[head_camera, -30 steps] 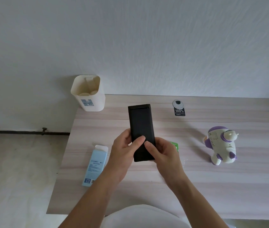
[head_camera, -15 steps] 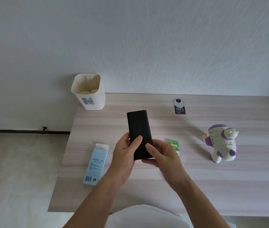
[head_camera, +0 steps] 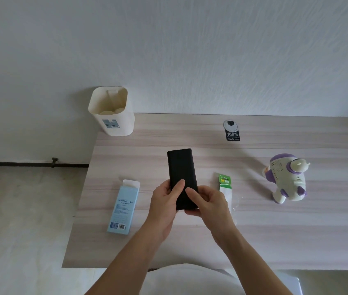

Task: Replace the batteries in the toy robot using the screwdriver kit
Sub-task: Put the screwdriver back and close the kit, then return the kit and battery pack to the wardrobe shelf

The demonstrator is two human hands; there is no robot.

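Lower part of black case (head_camera: 181, 169) partly under left hand (head_camera: 164, 202) and right hand (head_camera: 209, 202); blue box (head_camera: 124, 207) print unreadable.

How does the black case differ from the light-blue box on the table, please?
The black case is plain and dark; the light-blue box carries print and a barcode. The case is gripped by the left hand and right hand; the box lies flat on the table. The box's top flap stands open; the case looks closed. Both are slim, elongated rectangles.
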